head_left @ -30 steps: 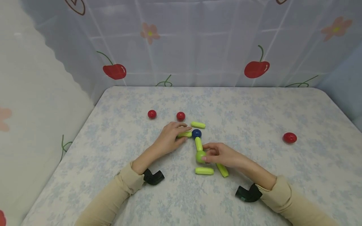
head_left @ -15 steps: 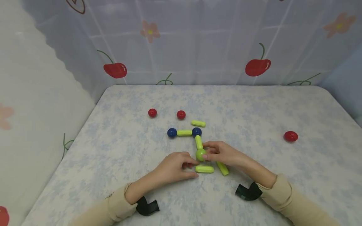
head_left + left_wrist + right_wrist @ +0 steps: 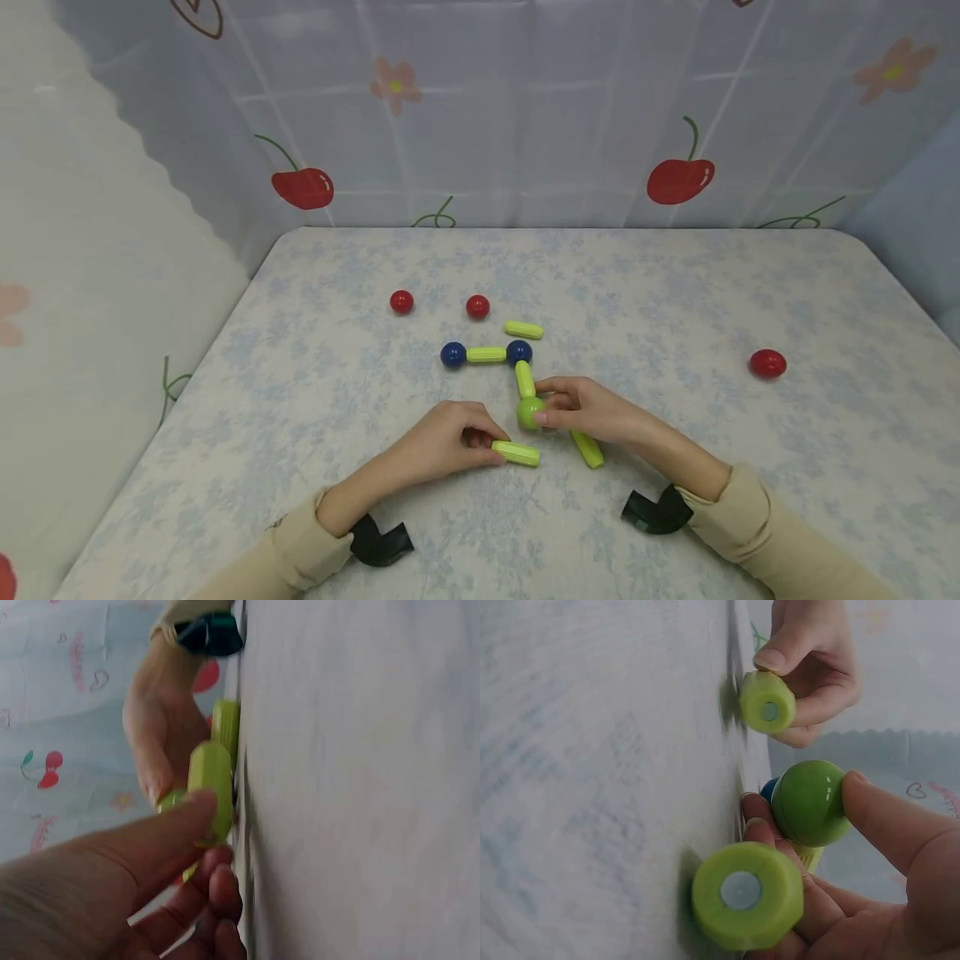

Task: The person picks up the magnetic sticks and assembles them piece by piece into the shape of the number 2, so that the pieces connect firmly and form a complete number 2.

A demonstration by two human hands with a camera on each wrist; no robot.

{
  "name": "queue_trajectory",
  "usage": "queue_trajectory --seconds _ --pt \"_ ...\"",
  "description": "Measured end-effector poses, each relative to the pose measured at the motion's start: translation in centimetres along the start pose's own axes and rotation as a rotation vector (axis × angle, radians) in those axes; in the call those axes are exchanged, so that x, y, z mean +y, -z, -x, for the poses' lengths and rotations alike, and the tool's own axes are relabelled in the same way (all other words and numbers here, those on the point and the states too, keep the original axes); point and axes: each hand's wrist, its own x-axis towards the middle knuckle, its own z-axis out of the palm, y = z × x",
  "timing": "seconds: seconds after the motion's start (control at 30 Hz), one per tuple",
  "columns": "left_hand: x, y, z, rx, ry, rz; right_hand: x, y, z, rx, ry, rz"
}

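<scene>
Between thumb and fingers my left hand pinches a yellow-green magnetic rod by its left end. In the right wrist view that rod's end shows a grey metal disc. My right hand holds a green ball, thumb on one side and fingers on the other. A rod joins this ball to a blue ball. From there another rod runs left to a second blue ball. Beneath my right hand lies a loose rod, partly hidden.
Beyond the joined pieces lie a single rod and two red balls, one left and one nearer the middle. Far to the right sits another red ball. A printed curtain stands behind the table.
My left hand has left the blue-ball end, come down toward the near rod and gripped it, shifting it slightly left. My right hand has stayed on the green ball.
</scene>
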Motion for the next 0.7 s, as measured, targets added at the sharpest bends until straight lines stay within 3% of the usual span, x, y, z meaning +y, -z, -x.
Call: queue_trajectory --seconds 0.13,0.27,0.7 --pt "-1.0 2.1 0.3 0.058 0.026 0.031 0.0 -0.1 0.0 0.001 -0.005 -0.01" --pt "-1.5 3.1 0.5 0.096 0.076 0.04 -0.1 -0.1 -0.1 0.005 -0.01 -0.011" --pt "-1.7 2.6 0.1 0.134 0.093 0.039 0.0 -0.3 0.0 0.023 0.001 0.006"
